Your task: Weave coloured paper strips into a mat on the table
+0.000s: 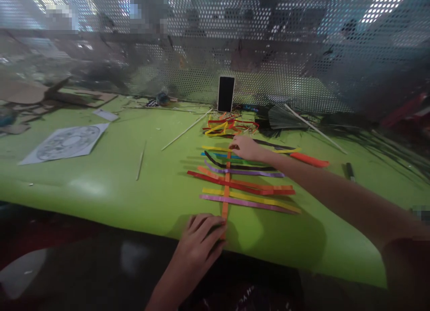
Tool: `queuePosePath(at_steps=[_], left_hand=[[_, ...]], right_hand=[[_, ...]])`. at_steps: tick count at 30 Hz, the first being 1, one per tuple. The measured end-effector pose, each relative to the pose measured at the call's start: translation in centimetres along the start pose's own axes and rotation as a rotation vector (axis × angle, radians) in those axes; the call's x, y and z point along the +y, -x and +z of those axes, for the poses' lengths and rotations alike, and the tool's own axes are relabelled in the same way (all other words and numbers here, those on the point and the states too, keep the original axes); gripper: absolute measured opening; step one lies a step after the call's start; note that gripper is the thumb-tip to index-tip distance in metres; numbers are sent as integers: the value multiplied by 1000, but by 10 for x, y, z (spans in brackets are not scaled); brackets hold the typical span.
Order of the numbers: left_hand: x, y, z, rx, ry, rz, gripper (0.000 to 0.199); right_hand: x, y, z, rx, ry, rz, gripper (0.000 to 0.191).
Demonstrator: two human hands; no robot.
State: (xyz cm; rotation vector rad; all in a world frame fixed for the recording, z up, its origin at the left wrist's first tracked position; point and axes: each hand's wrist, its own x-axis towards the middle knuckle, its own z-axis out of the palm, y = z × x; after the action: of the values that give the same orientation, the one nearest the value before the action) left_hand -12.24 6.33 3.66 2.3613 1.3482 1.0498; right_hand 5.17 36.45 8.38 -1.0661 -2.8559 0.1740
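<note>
An orange paper strip (pixel 226 192) runs lengthwise towards the table's near edge. Several coloured strips lie across it: a pink strip (pixel 248 203), a yellow strip (pixel 265 201), a red strip (pixel 247 186), a purple strip (pixel 255 172) and a black strip (pixel 248 167) among them. At the near end of the orange strip, my left hand (pixel 201 241) is closed with its fingertips on it. My right hand (pixel 247 148) reaches to the far end, fingers curled in a pinch there; the exact grip is partly hidden.
Loose strips (pixel 225 126) are heaped behind, below a propped phone (pixel 226 94). An orange-handled knife (pixel 307 159) and a marker (pixel 350 172) lie to the right. Thin sticks (pixel 186 129) and a printed sheet (pixel 67 142) lie left on the green table (pixel 110 176). A perforated screen (pixel 188 47) closes the back.
</note>
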Motion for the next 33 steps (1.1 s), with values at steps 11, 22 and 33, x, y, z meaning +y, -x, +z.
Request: queuePosePath(at_steps=[11, 22, 33], left_hand=[[10, -7, 5, 62, -119, -33, 23], [21, -12, 11, 120, -200, -75, 26], [19, -6, 11, 104, -174, -89, 25]], right_hand=[[4, 4, 4, 14, -43, -62, 27], [-19, 21, -7, 118, -66, -98, 24], [-82, 91, 4, 30, -104, -277, 17]])
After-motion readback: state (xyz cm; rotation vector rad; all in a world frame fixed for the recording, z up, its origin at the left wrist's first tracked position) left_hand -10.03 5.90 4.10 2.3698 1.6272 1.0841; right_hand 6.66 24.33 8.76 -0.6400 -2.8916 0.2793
